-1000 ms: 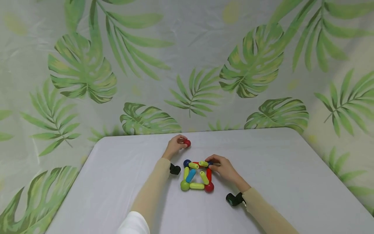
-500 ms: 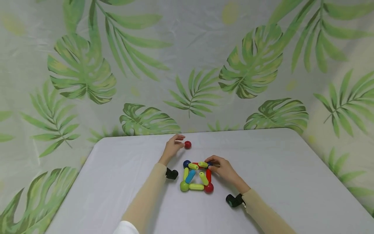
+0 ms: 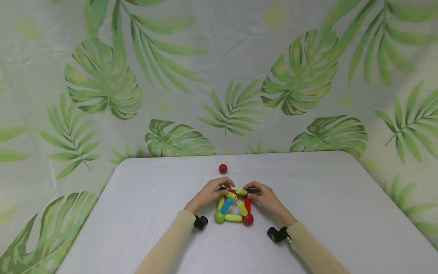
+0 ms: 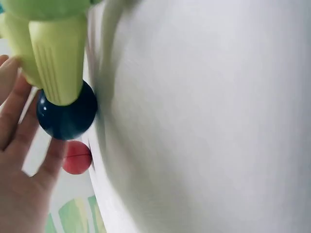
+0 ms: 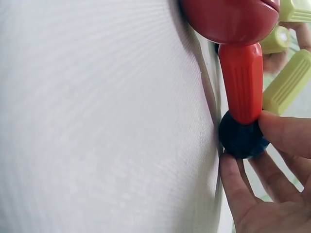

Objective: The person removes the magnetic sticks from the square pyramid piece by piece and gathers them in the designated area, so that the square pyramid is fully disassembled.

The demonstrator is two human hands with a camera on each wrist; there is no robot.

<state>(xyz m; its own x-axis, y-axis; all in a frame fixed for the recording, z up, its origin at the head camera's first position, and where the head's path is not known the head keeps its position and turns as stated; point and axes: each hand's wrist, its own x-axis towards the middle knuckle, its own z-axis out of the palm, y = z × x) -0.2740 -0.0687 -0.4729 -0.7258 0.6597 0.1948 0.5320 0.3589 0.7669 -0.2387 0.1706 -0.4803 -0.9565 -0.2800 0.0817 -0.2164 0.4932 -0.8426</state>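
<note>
A square frame of magnetic rods and balls lies on the table, its yellow-green ball (image 3: 219, 217) and red ball (image 3: 248, 219) at the near corners. At the back left corner, my left hand (image 3: 212, 193) curls its fingers round a dark blue ball (image 4: 67, 111), with a yellow rod (image 4: 60, 60) stuck to it. My right hand (image 3: 267, 197) pinches the other blue ball (image 5: 242, 136) at the back right corner, joined to a red rod (image 5: 241, 80). A blue rod (image 3: 226, 205) and a yellow rod (image 3: 242, 208) slant up from the near balls.
A loose red ball (image 3: 223, 168) lies behind the frame near the back edge of the white-covered table (image 3: 308, 182). A leaf-print cloth (image 3: 226, 76) hangs behind the table. Each wrist wears a black camera, such as the right one (image 3: 278, 234).
My left hand has let go of the loose red ball and come back towards me to the frame's back left blue ball. My right hand stays on its corner.
</note>
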